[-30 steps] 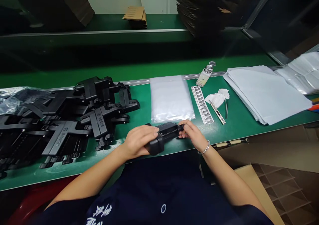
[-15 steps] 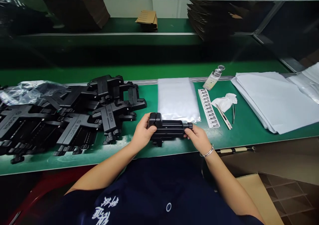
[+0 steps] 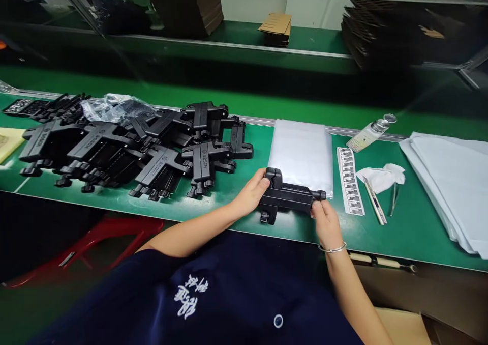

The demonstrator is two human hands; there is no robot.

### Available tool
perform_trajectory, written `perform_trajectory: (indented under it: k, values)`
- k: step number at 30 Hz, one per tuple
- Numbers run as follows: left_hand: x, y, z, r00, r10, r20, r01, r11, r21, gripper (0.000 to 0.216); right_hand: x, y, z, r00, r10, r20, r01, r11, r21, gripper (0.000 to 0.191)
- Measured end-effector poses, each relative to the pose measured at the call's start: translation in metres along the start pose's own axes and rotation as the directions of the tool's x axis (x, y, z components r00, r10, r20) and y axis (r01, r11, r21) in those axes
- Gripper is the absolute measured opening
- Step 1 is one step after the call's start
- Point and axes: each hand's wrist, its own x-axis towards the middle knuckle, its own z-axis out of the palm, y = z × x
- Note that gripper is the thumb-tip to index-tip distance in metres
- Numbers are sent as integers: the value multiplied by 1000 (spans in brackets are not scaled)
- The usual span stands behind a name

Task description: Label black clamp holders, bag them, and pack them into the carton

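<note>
Both hands hold one black plastic part [image 3: 287, 198] just above the green bench near its front edge. My left hand [image 3: 252, 193] grips its blocky left end, fingers wrapped round it. My right hand [image 3: 326, 221], with a metal bangle at the wrist, pinches the narrow right end. The part lies level, its small foot pointing down. A stack of clear plastic bags [image 3: 301, 154] lies right behind it.
A heap of the same black parts [image 3: 152, 149] covers the bench at left, with crumpled plastic film [image 3: 110, 107] on it. A label strip [image 3: 348, 179], white cloth [image 3: 381, 176], knife, tweezers and small bottle [image 3: 368, 134] lie at right, beside white sheets [image 3: 450, 182]. A red stool [image 3: 95, 238] stands below.
The part has been turned from tilted to level and lifted between both hands. My head has swung left, so everything on the bench has shifted right in view.
</note>
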Motion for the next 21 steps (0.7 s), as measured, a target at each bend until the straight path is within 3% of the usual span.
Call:
perform_trajectory:
  k: [3, 5, 7, 10, 12, 13, 14, 15, 17, 19, 21]
  values:
    - [2, 0, 2, 999, -25, -20, 23, 996, -81, 64, -1, -5, -1, 994, -104, -23, 98, 977, -191, 49]
    - [8, 0, 4, 983, -158, -92, 131, 960, -247, 57, -6, -15, 0, 983, -180, 47, 185, 966, -178, 49]
    - [16, 1, 4, 921, -338, -195, 223, 865, -450, 49, -14, -27, 5, 939, -312, 144, 332, 930, -155, 47]
    - [26, 5, 3, 827, -508, -243, 245, 713, -657, 41, -27, -41, 17, 765, -576, 288, 640, 729, -244, 40]
    - [29, 9, 2, 827, -526, -198, 255, 666, -701, 42, -34, -44, 25, 636, -679, 366, 772, 567, -288, 35]
    - [30, 11, 2, 834, -523, -174, 265, 657, -705, 42, -37, -45, 28, 597, -708, 378, 802, 527, -279, 33]
    - [30, 12, 3, 839, -521, -159, 273, 654, -705, 42, -38, -45, 29, 591, -721, 362, 807, 530, -262, 32]
    - [29, 13, 4, 839, -523, -150, 281, 653, -703, 42, -38, -44, 29, 626, -717, 307, 779, 579, -240, 32]
    - [26, 14, 8, 843, -515, -153, 289, 674, -680, 43, -36, -42, 26, 786, -608, 114, 619, 777, -118, 39]
    - [20, 15, 14, 888, -432, -160, 265, 763, -589, 45, -30, -39, 22, 941, -338, -21, 337, 925, 174, 55]
    - [13, 18, 19, 963, -254, -94, 192, 886, -423, 54, -22, -34, 19, 998, -55, -28, 62, 873, 484, 61]
